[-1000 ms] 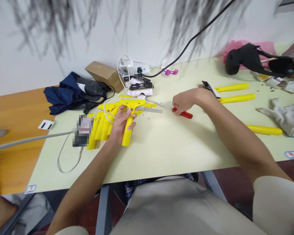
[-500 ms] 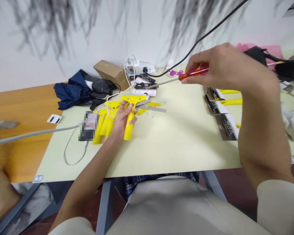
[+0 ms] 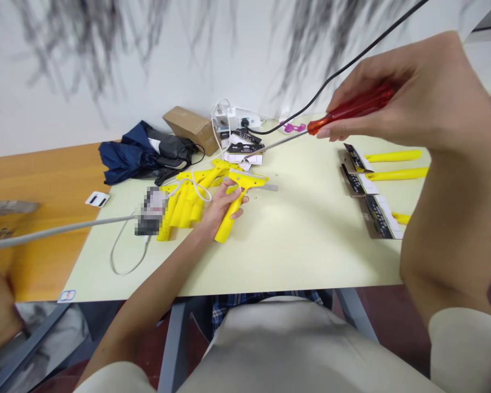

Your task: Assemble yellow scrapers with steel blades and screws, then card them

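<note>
My left hand (image 3: 225, 204) is wrapped round the handle of a yellow scraper (image 3: 228, 222), its wide head tilted down to the right. My right hand (image 3: 417, 101) grips a screwdriver (image 3: 352, 112) by its clear red handle. The metal shaft slants down to the left, its tip just above the scraper head; whether they touch I cannot tell. To the left of my left hand lie several more yellow scrapers (image 3: 184, 204), partly under a white cable. A flat metal blade (image 3: 271, 187) and tiny screws (image 3: 255, 197) lie just right of the held scraper.
Packaged yellow-handled scrapers (image 3: 382, 215) lie at the right. Behind are small black-and-white boxes (image 3: 245, 155), a cardboard box (image 3: 192, 128), a power strip (image 3: 249, 118) and a dark blue folded cloth (image 3: 125, 155). A black cord (image 3: 331, 68) hangs across the back. Part of another person shows at far left.
The scraper in my left hand has moved slightly right, and its head now tilts down to the right. My right hand appears higher and nearer the camera, still holding the screwdriver.
</note>
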A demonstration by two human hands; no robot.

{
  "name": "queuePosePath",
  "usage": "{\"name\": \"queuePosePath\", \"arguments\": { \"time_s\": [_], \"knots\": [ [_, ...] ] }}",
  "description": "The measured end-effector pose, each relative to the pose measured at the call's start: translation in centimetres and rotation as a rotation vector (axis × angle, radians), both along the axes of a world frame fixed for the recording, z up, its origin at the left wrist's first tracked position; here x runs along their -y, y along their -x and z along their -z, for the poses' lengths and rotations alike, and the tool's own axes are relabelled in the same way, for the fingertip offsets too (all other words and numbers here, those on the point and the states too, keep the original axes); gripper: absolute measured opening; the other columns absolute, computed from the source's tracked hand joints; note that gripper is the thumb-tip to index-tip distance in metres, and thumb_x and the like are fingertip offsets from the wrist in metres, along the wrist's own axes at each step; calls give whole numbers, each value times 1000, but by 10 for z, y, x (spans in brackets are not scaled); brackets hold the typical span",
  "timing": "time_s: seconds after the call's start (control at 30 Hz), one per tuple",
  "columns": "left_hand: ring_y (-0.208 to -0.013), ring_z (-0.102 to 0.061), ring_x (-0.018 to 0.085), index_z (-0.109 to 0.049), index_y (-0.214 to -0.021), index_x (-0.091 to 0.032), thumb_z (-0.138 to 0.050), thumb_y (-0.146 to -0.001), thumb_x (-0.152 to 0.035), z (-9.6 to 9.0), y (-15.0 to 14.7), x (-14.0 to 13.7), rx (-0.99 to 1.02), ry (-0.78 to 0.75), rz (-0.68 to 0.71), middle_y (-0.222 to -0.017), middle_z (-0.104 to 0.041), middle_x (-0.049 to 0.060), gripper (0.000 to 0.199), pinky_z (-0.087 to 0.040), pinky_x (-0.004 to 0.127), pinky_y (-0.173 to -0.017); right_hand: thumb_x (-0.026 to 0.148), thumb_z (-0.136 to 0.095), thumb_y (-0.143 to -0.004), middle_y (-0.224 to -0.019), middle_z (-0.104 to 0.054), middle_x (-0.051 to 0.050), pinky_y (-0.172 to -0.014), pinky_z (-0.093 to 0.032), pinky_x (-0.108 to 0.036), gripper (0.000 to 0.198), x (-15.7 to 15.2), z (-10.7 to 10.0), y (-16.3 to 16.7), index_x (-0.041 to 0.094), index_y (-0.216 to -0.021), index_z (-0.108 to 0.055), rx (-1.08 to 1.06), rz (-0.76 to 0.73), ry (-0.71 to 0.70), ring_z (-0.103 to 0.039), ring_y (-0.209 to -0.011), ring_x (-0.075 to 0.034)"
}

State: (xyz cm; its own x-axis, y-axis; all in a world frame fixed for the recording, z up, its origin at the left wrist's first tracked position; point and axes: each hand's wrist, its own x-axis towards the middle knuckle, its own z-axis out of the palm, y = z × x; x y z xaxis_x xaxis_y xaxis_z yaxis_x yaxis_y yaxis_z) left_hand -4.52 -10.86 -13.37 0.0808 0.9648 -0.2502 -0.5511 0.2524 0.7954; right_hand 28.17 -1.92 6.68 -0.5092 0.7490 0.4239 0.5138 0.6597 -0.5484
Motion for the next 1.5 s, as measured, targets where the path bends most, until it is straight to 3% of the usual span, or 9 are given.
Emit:
{"name": "queuePosePath", "arguments": {
  "time_s": [0.07, 0.13, 0.23, 0.33, 0.47, 0.67, 0.83, 1.1, 1.5],
  "knots": [
    [-83, -76, 11, -58, -116, -24, -101, -79, -24, 1, -2, 2, 12, 10, 3, -106, -69, -1, 56, -38, 11, -40, 50, -104, -82, -86, -83, -3, -70, -65, -43, 28, 0, 0, 1, 32, -90, -84, 28, -33, 7, -82, -82, -29],
    [-87, -78, 13, -58, -117, -24, -101, -79, -24, 0, -3, 3, 13, 38, -22, -112, -71, 0, 57, -50, 13, -48, 48, -104, -82, -83, -82, -2, -69, -64, -42, 26, -2, 2, 2, 32, -89, -85, 51, -80, 27, -81, -80, -27],
    [-100, -82, 20, -58, -118, -24, -102, -78, -22, -1, -6, 4, 12, 80, -46, -121, -75, 3, 59, -71, 29, -77, 42, -104, -81, -80, -82, 0, -65, -63, -38, 23, -4, 5, 5, 32, -88, -85, 74, -136, 97, -81, -76, -24],
    [-108, -83, 25, -59, -115, -24, -101, -79, -21, -1, -8, 4, 25, 88, -6, -127, -77, 6, 56, -73, 42, -90, 40, -103, -83, -81, -83, 2, -65, -63, -37, 19, -7, 9, 8, 33, -90, -86, 104, -151, 138, -82, -78, -23],
    [-101, -82, 21, -59, -112, -23, -100, -80, -22, 0, -10, 5, -19, 98, -2, -121, -76, 5, 52, -71, 33, -79, 49, -102, -83, -81, -84, 2, -64, -65, -37, 22, -7, 9, 10, 35, -90, -86, 116, -151, 143, -82, -77, -23],
    [-96, -76, 15, -60, -116, -22, -96, -83, -17, -1, -8, 4, 16, 60, -29, -115, -69, 4, 49, -54, 17, -58, 66, -99, -80, -78, -82, 2, -65, -64, -32, 34, -2, 1, 4, 36, -86, -85, 98, -87, 29, -81, -76, -19],
    [-92, -73, 12, -60, -108, -21, -90, -85, -9, -5, -6, 3, 109, 77, 21, -113, -67, 5, 40, -42, 12, -47, 62, -102, -80, -85, -84, -3, -74, -64, -41, 38, -1, 0, -2, 30, -91, -86, 33, -7, -41, -85, -88, -28],
    [-90, -71, 11, -62, -108, -19, -86, -87, -6, -7, -5, 4, 161, 90, 32, -119, -68, 8, 34, -37, 9, -43, 52, -107, -77, -87, -85, -6, -75, -64, -38, 36, -6, 3, 1, 26, -89, -86, 13, -43, 0, -85, -89, -28],
    [-90, -71, 12, -64, -110, -19, -90, -84, -7, -6, -5, 4, 157, 75, 33, -116, -68, 7, 39, -36, 10, -42, 67, -104, -74, -84, -84, -3, -73, -64, -39, 44, -10, 4, -2, 30, -87, -85, 72, -46, -3, -84, -84, -26]
  ]
}}
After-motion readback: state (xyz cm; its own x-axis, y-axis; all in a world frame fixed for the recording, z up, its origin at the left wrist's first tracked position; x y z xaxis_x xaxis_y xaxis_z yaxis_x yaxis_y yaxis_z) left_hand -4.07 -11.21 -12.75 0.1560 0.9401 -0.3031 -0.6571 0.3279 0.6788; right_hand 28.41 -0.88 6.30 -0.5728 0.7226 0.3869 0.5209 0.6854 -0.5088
